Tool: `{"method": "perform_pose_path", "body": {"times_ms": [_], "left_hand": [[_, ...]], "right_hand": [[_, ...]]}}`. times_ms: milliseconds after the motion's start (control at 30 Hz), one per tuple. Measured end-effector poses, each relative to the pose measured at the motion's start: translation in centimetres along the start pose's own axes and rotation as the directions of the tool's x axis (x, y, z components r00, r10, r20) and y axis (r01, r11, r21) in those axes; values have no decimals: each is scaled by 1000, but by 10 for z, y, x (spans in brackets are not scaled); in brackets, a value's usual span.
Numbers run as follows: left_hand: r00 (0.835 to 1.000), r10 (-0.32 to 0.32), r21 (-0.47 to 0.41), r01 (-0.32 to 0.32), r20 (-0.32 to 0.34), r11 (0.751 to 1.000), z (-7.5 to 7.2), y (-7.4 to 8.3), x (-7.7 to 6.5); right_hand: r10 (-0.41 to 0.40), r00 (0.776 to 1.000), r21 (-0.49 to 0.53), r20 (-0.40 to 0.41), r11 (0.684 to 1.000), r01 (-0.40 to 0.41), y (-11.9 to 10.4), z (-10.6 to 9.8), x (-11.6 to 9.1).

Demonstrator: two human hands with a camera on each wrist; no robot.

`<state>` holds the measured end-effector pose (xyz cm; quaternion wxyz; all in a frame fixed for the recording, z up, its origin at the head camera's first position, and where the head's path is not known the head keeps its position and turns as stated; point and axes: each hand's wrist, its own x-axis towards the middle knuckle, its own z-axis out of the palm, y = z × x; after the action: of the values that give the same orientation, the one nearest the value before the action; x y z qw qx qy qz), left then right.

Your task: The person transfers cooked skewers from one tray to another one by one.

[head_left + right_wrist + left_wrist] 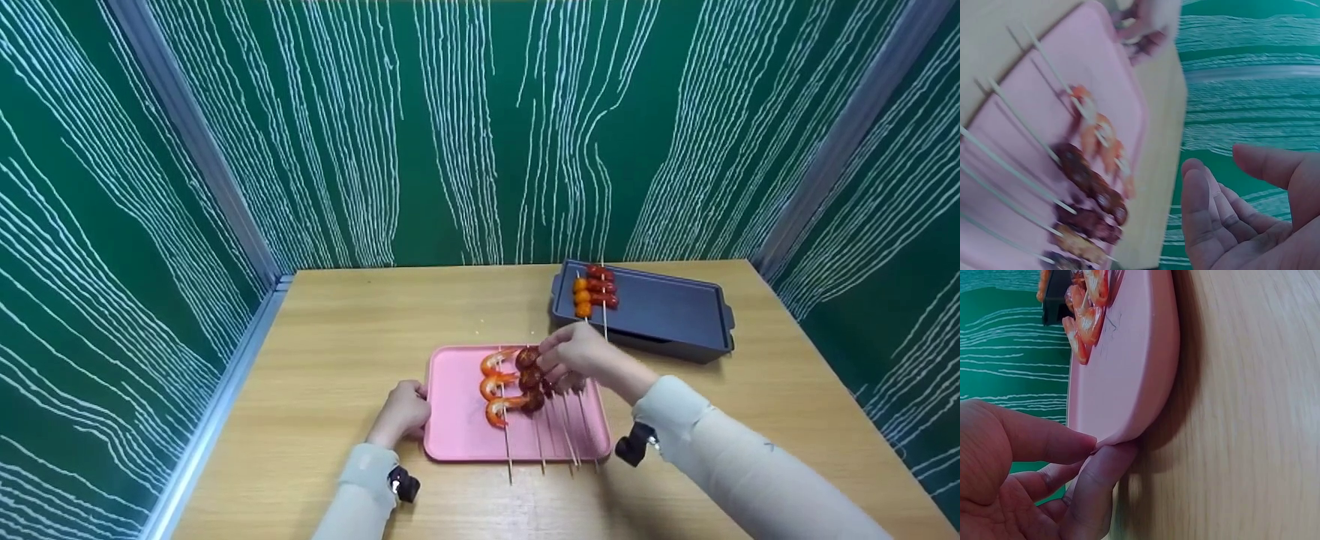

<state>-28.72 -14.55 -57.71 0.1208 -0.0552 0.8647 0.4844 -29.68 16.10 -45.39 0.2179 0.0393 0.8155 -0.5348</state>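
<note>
At its left edge, a pink tray [457, 435] is pinched between the thumb and fingers of my left hand [405, 411]. On the tray lie a shrimp skewer [496, 388], a skewer of brown glazed balls [529, 379] and several meat skewers, including a dark red one [1086, 222] and a pale brown one [1078, 247]. Above the meat skewers hovers my right hand [581, 352], partly covering them in the head view. In the right wrist view its thumb and fingers are apart, with nothing between them.
A dark grey rectangular grill pan [664, 300] stands at the back right, holding a skewer of orange balls [583, 298] and a skewer of red sausages [602, 289] at its left end. Green walls with white lines enclose the wooden table [337, 322].
</note>
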Motion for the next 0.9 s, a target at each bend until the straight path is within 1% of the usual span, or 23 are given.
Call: {"method": "perform_pose_path", "body": {"times_ms": [167,367,467,533,600,700,800,900], "left_hand": [[1000,9,-11,-9,2,1000,0,-1,1],[1000,10,-18,-10,12,1000,-1,0,0],[1000,12,-20,-11,12,1000,-2,0,0],[1000,15,-16,-15,8,1000,-1,-1,0],[1000,17,-8,-17,3,1000,-1,-2,0],[1000,20,3,-19,-5,1000,0,-2,0],[1000,23,17,-23,-14,1000,0,-1,-1],[1000,25,25,-25,-16,999,0,1,-2]], "right_hand": [[-31,999,20,-14,999,32,-7,-22,-3],[-50,998,79,-37,995,53,-7,-44,-2],[-68,997,118,-45,990,73,-6,-52,-2],[-77,996,162,-39,983,82,-6,-57,-2],[-74,996,197,-39,977,81,-5,-62,-1],[-58,997,214,-58,974,69,-2,-70,0],[-44,995,192,-86,980,60,2,-79,1],[-36,995,194,-89,980,53,9,-88,1]]}}
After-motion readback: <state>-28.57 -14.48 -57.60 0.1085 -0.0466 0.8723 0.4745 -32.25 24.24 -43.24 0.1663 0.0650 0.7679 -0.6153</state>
